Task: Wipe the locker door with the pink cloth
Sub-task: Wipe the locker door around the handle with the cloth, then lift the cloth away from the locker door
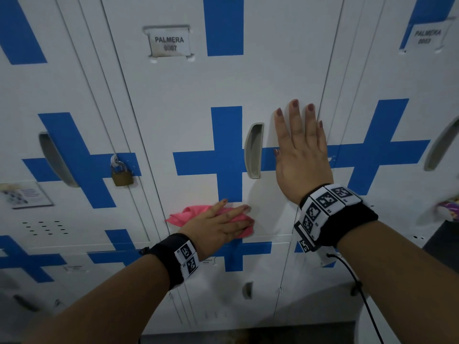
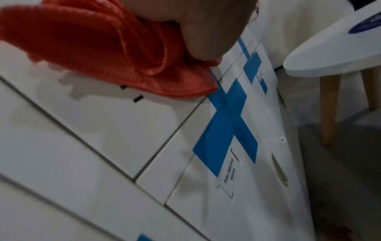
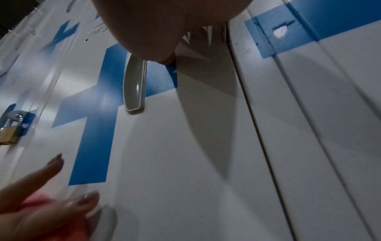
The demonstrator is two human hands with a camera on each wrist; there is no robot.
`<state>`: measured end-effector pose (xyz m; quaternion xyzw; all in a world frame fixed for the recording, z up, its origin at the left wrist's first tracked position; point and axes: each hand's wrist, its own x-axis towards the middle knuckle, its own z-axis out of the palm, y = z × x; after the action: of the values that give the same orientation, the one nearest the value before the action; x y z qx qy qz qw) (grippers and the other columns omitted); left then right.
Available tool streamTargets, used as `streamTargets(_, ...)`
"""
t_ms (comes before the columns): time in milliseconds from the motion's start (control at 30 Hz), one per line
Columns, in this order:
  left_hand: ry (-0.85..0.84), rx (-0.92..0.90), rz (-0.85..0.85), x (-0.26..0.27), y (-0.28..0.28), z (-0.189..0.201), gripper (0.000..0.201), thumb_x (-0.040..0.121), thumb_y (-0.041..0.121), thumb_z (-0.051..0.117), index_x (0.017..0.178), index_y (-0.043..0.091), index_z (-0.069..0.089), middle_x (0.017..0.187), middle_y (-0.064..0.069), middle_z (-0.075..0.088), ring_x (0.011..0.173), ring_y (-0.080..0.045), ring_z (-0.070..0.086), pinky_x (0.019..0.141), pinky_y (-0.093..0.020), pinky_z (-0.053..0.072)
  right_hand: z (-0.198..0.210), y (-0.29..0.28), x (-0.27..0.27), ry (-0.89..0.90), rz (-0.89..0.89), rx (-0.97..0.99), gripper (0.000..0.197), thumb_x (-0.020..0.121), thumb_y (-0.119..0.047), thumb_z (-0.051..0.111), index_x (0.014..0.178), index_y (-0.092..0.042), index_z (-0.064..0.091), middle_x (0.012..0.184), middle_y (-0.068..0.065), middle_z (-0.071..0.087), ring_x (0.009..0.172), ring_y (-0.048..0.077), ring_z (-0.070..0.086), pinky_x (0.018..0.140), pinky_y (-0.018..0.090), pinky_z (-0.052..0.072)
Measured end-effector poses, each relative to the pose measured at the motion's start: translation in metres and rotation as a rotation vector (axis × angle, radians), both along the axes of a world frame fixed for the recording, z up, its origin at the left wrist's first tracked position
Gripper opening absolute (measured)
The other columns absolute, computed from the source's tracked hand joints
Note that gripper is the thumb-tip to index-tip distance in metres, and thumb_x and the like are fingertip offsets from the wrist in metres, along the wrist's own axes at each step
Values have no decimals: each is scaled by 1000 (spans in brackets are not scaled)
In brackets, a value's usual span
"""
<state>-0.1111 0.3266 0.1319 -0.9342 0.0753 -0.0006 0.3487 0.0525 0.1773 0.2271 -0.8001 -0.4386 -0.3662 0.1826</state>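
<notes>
The white locker door (image 1: pixel 193 90) carries a blue cross and a grey recessed handle (image 1: pixel 253 151). My left hand (image 1: pixel 223 225) lies flat near the door's lower edge, its straight fingers pressing the pink cloth (image 1: pixel 183 217) against the metal. In the left wrist view the bunched cloth (image 2: pixel 98 52) sits under my palm. My right hand (image 1: pixel 301 150) is spread flat on the door just right of the handle, fingers pointing up and holding nothing. In the right wrist view the handle (image 3: pixel 135 88) shows above the left hand's fingers (image 3: pixel 51 169) and a blur of pink.
A brass padlock (image 1: pixel 121 176) hangs on the neighbouring locker to the left. Name labels (image 1: pixel 167 43) sit on the doors. More lockers stand on all sides. A white round stool with wooden legs (image 2: pixel 338 53) stands at the lower right beside the lockers.
</notes>
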Motion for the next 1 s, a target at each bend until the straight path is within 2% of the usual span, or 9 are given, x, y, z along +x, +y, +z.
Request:
streamTargets(133,35,17,21,-10,7,-18,85,83,11,61,149,29,11,158,7,7,139,-27,-17,104,-49,-21,1,0,0,5,6,-2,75,94,-15,41,150,-21,-8,158,6,-10,145,30,-11,118,47,1)
streamTargets(333,63,9,-120,-13,19,-25,66,71,33,76,133,29,53,138,9,52,139,-23,32,112,-47,8,-1,1,0,1,8,12,77,92,-13,44,150,-21,-5,159,6,-8,145,30,-9,117,46,1)
streamTargets(433,-104,-249,-209,-13,12,-21,47,76,35,67,122,25,63,125,5,62,117,-21,58,106,-39,35,0,0,-1,10,4,7,77,92,-13,44,150,-22,-6,159,5,-9,145,29,-10,117,45,-1)
streamTargets(533,-221,-511,-133,-15,2,-14,49,80,37,53,125,22,59,126,3,61,112,-20,59,96,-35,47,2,-2,-3,29,8,6,76,92,-12,43,151,-22,-4,159,3,-10,145,28,-11,117,43,-2)
streamTargets(633,-401,-781,13,-18,-9,-5,54,81,31,62,133,24,51,131,6,53,117,-16,50,98,-28,42,4,-5,-5,47,20,14,75,92,-12,43,151,-23,-2,159,1,-10,145,26,-12,117,41,-3)
streamTargets(700,-546,-1044,148,-22,-17,2,43,92,34,43,133,25,51,128,8,48,117,-13,45,97,-21,35,5,-7,-8,65,31,22,75,92,-12,44,151,-23,0,159,1,-9,145,25,-11,118,41,-1)
streamTargets(767,-663,-1218,166,-23,-23,7,49,90,41,29,127,20,54,121,5,47,108,-8,48,93,-19,39,7,-9,-10,73,38,22,74,92,-13,46,151,-23,2,159,2,-7,146,25,-9,118,42,4)
streamTargets(867,-824,-1359,204,-27,-22,8,43,91,46,26,121,28,50,116,3,52,98,-3,50,90,-24,43,11,-13,-12,96,56,20,73,91,-15,49,151,-22,7,159,3,-2,146,26,-5,118,45,11)
streamTargets(1000,-907,-1474,326,-37,-25,16,16,101,35,30,111,36,42,97,10,58,83,-7,58,68,-23,46,11,-22,-19,165,109,5,69,91,-19,51,150,-23,16,159,0,2,146,23,-3,117,46,14)
